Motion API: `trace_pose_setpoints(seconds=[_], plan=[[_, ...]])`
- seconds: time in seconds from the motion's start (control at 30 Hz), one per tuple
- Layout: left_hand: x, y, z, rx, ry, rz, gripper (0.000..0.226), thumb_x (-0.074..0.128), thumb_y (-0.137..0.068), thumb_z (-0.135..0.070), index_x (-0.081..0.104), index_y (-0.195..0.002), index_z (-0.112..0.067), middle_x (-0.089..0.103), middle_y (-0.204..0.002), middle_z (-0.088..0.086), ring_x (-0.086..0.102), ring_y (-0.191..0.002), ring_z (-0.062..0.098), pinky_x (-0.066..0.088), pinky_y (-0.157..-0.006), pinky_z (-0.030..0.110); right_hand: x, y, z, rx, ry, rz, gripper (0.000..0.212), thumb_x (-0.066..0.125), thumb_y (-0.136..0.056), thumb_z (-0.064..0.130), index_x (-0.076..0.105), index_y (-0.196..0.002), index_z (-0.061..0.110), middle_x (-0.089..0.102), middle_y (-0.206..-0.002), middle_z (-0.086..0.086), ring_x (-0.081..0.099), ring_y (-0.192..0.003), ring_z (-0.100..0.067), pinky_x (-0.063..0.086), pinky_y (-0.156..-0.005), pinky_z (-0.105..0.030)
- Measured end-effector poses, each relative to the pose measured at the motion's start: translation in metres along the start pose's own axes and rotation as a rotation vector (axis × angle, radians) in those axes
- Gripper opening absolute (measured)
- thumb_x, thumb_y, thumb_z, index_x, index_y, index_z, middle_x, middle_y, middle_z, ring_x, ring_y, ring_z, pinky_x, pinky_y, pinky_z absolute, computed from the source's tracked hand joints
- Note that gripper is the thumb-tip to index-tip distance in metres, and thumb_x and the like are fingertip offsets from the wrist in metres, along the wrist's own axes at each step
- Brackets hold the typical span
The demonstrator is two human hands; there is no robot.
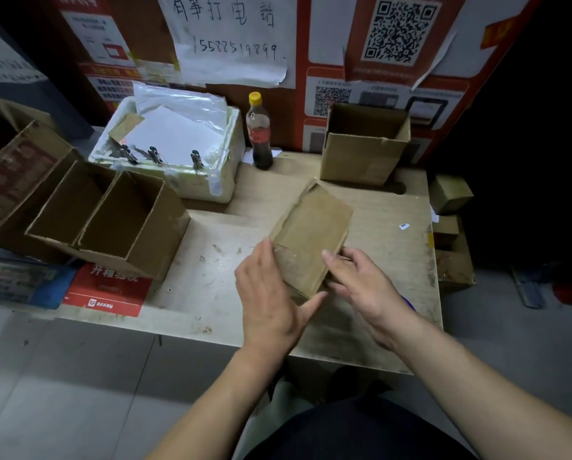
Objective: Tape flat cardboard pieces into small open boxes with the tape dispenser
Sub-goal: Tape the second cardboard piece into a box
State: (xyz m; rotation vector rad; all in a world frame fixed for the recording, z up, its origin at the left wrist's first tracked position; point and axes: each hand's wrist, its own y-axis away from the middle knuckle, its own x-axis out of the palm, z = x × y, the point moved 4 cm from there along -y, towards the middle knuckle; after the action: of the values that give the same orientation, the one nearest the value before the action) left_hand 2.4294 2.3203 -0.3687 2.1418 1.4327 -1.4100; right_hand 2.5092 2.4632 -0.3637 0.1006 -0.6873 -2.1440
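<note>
Cardboard box [311, 240] lies bottom-up near the table's [211, 293] front edge, between our hands. Our left hand [268, 293] presses straight, closed fingers on its side, while our right hand [361, 287] pinches its near corner, probably smoothing tape. Handwritten paper [231, 38] behind reads 15588519899. We see no dispenser.

Bare table [211, 280] lies open between the 2 open boxes [112, 220] and the held cardboard box [311, 237].
</note>
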Motion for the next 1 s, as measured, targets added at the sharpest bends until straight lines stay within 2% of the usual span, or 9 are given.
trace_pose_setpoints(seconds=[0.1, 0.2, 0.33, 0.47, 0.57, 0.73, 0.83, 0.9, 1.0], plan=[[0.009, 0.015, -0.022, 0.206, -0.02, 0.012, 0.111, 0.077, -0.08, -0.065, 0.033, -0.152, 0.008, 0.044, -0.148, 0.023, 0.046, -0.129, 0.042, 0.039, -0.109, 0.052, -0.002, -0.004, -0.001, 0.001, -0.087, 0.034, 0.068, 0.077, -0.088, 0.032, 0.039, -0.142, 0.016, 0.075, -0.12, -0.005, 0.073, -0.109, -0.015, 0.055, -0.081, -0.024], [0.009, 0.027, -0.038, 0.311, 0.038, 0.031, 0.09, 0.074, -0.089, -0.052, 0.04, -0.15, 0.005, 0.049, -0.149, 0.016, 0.047, -0.132, 0.037, 0.042, -0.107, 0.05, -0.016, -0.019, -0.013, 0.029, -0.151, -0.012, 0.123, 0.094, -0.067, 0.042, 0.01, -0.157, 0.033, 0.076, -0.117, -0.003, 0.074, -0.103, -0.016, 0.056, -0.091, -0.034], [0.002, 0.034, -0.045, 0.302, 0.204, 0.106, 0.07, 0.072, -0.091, -0.034, 0.047, -0.148, -0.002, 0.058, -0.135, 0.001, 0.054, -0.118, 0.024, 0.048, -0.1, 0.04, -0.024, -0.027, -0.031, 0.07, -0.152, -0.004, 0.078, 0.087, -0.081, 0.03, 0.041, -0.143, 0.026, 0.072, -0.096, 0.001, 0.07, -0.072, -0.011, 0.055, -0.061, -0.028], [0.011, 0.025, -0.008, 0.08, 0.06, 0.151, 0.06, 0.057, -0.099, -0.043, 0.048, -0.147, -0.008, 0.057, -0.136, 0.008, 0.054, -0.118, 0.031, 0.046, -0.101, 0.047, -0.03, -0.039, -0.062, 0.168, -0.188, 0.102, 0.051, 0.072, -0.093, 0.013, 0.054, -0.14, 0.014, 0.071, -0.128, -0.011, 0.069, -0.117, -0.03, 0.055, -0.096, -0.044], [0.028, 0.017, 0.035, -0.159, -0.259, 0.262, 0.071, 0.04, -0.094, -0.067, 0.044, -0.15, -0.023, 0.038, -0.159, 0.013, 0.035, -0.141, 0.04, 0.033, -0.112, 0.056, -0.03, -0.041, -0.089, 0.233, -0.16, 0.116, 0.062, 0.076, -0.09, 0.016, 0.05, -0.146, 0.018, 0.07, -0.131, -0.005, 0.066, -0.121, -0.023, 0.053, -0.101, -0.039], [0.062, 0.032, 0.069, -0.258, -0.311, 0.596, 0.076, 0.033, -0.091, -0.08, 0.021, -0.157, -0.043, 0.006, -0.17, 0.005, 0.011, -0.151, 0.04, 0.019, -0.117, 0.063, -0.038, -0.045, -0.114, 0.242, 0.159, 0.107, 0.071, 0.083, -0.086, 0.027, 0.047, -0.147, 0.026, 0.065, -0.138, 0.0, 0.065, -0.122, -0.014, 0.053, -0.105, -0.038], [0.062, 0.034, 0.069, -0.279, -0.263, 0.579, 0.077, 0.039, -0.093, -0.077, 0.022, -0.158, -0.042, 0.004, -0.17, 0.005, 0.009, -0.152, 0.038, 0.022, -0.117, 0.061, -0.053, -0.061, -0.104, 0.204, 0.253, 0.068, 0.095, 0.085, -0.08, 0.034, 0.031, -0.158, 0.036, 0.06, -0.138, -0.008, 0.061, -0.122, -0.018, 0.058, -0.088, -0.037], [0.062, 0.033, 0.07, -0.293, -0.244, 0.579, 0.077, 0.04, -0.093, -0.076, 0.022, -0.159, -0.041, 0.002, -0.17, 0.004, 0.007, -0.152, 0.037, 0.022, -0.117, 0.059, -0.06, -0.077, -0.092, 0.173, 0.26, 0.048, 0.077, 0.073, -0.094, 0.028, 0.031, -0.157, 0.041, 0.066, -0.126, -0.019, 0.063, -0.1, -0.019, 0.05, -0.075, -0.032], [0.063, 0.032, 0.069, -0.308, -0.232, 0.606, 0.082, 0.04, -0.089, -0.08, 0.019, -0.159, -0.041, -0.003, -0.17, 0.002, 0.002, -0.153, 0.035, 0.018, -0.119, 0.059, -0.062, -0.099, -0.079, 0.158, 0.335, 0.117, 0.068, 0.068, -0.096, 0.025, 0.037, -0.151, 0.052, 0.07, -0.12, 0.001, 0.059, -0.083, -0.02, 0.044, -0.066, -0.034]])
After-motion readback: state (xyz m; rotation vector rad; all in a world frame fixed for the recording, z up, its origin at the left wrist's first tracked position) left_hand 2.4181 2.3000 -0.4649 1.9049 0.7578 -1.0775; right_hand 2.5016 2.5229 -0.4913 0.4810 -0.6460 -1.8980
